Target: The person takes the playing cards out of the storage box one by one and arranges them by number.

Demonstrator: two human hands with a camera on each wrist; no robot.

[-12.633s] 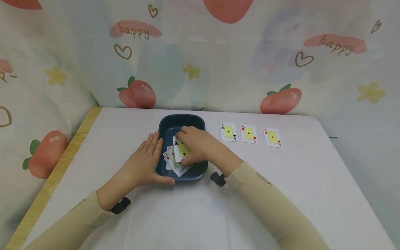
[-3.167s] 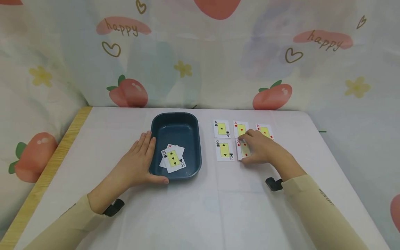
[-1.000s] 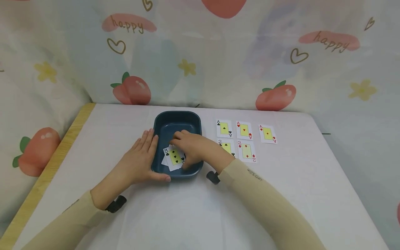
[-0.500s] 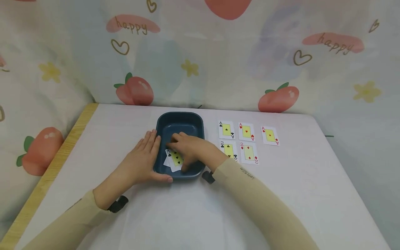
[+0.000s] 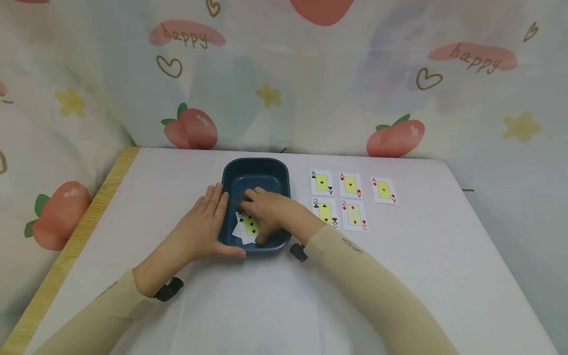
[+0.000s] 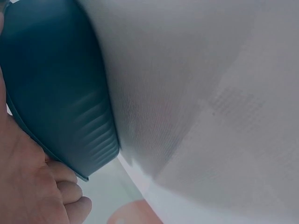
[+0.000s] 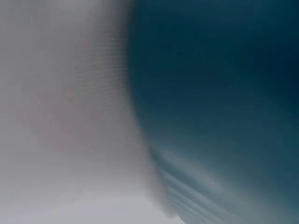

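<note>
A dark blue tray [image 5: 256,170] stands on the table with overlapping playing cards in its near half. On top lies a three of spades [image 5: 251,228], partly covered by my right hand [image 5: 275,212]. That hand reaches in over the tray's right rim, its bent fingers at the card's far edge and its thumb at the near edge, pinching it. My left hand [image 5: 199,229] rests along the tray's left side, fingers straight and thumb stretched along the near rim. The left wrist view has its fingertips [image 6: 77,209] beside the tray's outer wall; the right wrist view shows mainly that wall [image 7: 210,93].
Right of the tray lie face-up cards in two rows: ace of clubs [image 5: 321,183], ace of hearts [image 5: 350,185] and ace of diamonds [image 5: 384,190] behind, two of clubs [image 5: 325,212] and two of diamonds [image 5: 354,215] in front. A patterned cloth [image 5: 319,98] hangs behind the table.
Two of clubs and two of diamonds have gone from the tray to the table. My right hand has since returned to the tray, onto the three of spades. The left hand stays put.
</note>
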